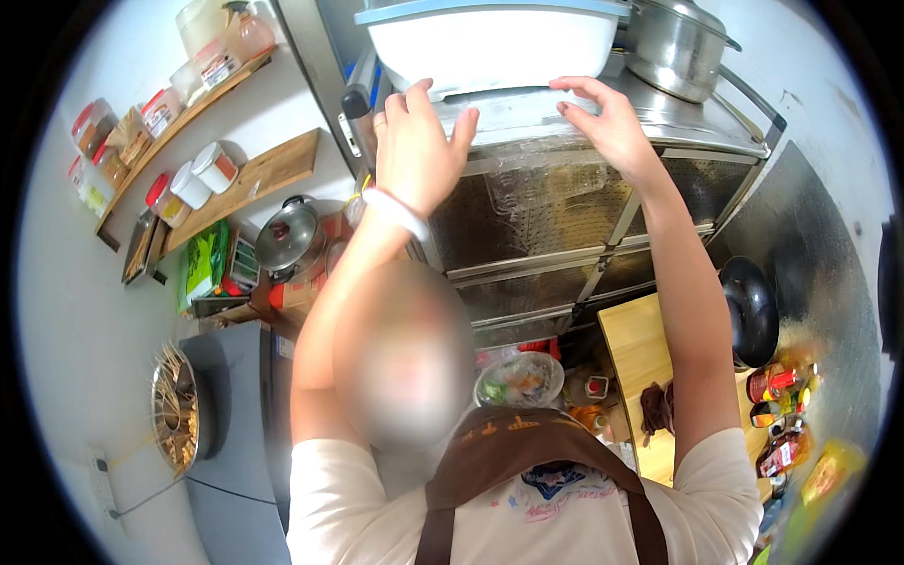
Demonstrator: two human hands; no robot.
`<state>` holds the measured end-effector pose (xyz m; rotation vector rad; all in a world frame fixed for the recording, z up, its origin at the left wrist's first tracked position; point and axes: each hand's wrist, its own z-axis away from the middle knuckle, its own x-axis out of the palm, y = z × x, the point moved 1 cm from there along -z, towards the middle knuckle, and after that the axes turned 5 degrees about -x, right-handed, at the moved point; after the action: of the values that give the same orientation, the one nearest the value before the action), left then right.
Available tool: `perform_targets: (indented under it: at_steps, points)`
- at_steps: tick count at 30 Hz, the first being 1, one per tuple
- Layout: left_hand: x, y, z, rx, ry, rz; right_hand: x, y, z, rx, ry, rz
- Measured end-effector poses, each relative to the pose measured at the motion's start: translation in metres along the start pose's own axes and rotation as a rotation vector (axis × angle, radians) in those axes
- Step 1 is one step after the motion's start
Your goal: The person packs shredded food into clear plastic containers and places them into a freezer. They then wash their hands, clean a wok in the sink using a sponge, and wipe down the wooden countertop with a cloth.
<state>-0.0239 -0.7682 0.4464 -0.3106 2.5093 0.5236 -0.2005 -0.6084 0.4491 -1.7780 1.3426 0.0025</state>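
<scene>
Both my arms reach up to a white plastic tub [494,53] with a blue rim, which stands on the steel top of a rack. My left hand [424,141], with a ring on a finger and a white bangle at the wrist, is raised at the tub's lower left, its thumb and fingers apart. My right hand [604,116] is by the tub's lower right, thumb and forefinger apart. Neither hand holds anything; whether fingertips touch the tub, I cannot tell. Below and between the hands, a clear plastic container or lid [547,176] is near the rack's front edge.
A steel pot [674,53] stands right of the tub. Jars line the wooden shelves [247,183] at left, above a lidded pot [291,236]. A pan of skewers [176,417] is lower left. At right are a wooden board [635,346], a black wok [750,311] and bottles [780,452].
</scene>
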Motion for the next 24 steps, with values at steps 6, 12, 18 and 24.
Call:
perform_targets:
  at_steps: [6,12,18,24]
  points:
    - [-0.001,0.034,0.026,0.266,-0.102,0.149,0.002,0.020,-0.027,0.212,0.022,-0.073]
    - [0.002,0.028,0.031,0.195,-0.031,0.224,-0.011,0.007,-0.009,0.271,0.141,-0.424]
    - [-0.012,0.009,0.041,-0.189,-0.071,0.623,-0.008,-0.035,0.045,0.184,0.164,-0.726]
    - [-0.025,0.007,0.077,-0.787,-0.707,1.631,0.006,-0.048,0.098,-0.005,0.166,-0.656]
